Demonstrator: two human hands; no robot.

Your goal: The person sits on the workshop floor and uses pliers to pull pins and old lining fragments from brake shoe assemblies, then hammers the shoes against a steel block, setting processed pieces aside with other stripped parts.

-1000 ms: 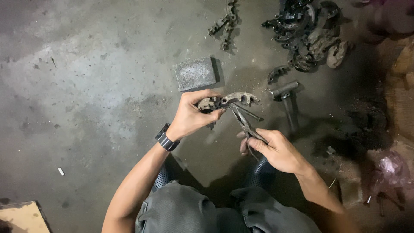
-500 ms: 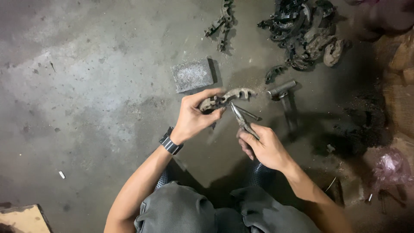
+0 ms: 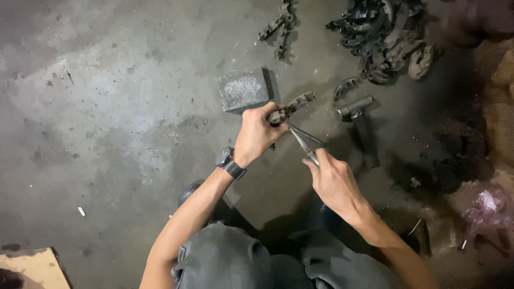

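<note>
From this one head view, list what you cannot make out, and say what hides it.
- Plier tips: too small to tell what they grip on the curved metal part.
- Left hand palm side: turned away.
- Pile of dark parts: cut by the top edge, too dark to separate.
- Pink bag contents: blurred, dim.

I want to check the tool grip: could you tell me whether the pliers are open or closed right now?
Open: the pliers in the right hand show two arms spreading apart toward the curved metal part held by the left hand.
</note>
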